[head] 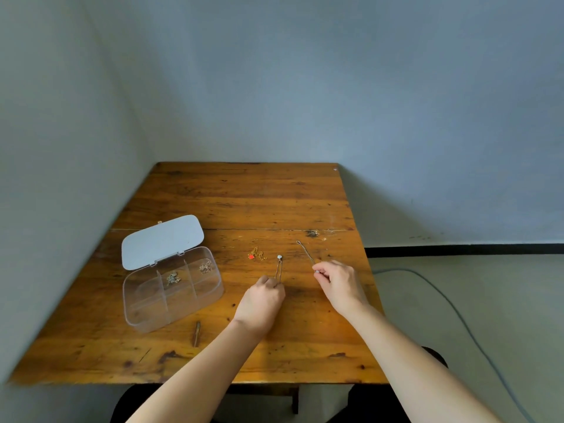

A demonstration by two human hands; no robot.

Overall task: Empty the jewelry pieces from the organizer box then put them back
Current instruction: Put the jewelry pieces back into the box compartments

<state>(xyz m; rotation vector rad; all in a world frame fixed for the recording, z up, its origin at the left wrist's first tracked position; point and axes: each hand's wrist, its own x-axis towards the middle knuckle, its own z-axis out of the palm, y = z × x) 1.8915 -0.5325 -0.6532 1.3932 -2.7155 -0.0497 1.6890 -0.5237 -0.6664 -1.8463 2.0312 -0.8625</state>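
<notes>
A clear plastic organizer box lies open at the table's left, its white lid tipped back. Two of its compartments hold small chain pieces. On the wood, a gold chain with a red charm lies loose. My left hand pinches the near end of a thin necklace with a white round pendant, which stretches away on the table. My right hand pinches the near end of a silver chain that runs up and left on the table.
The wooden table stands in a corner against grey walls. A small brown stick lies near the front edge. A grey cable trails across the floor to the right.
</notes>
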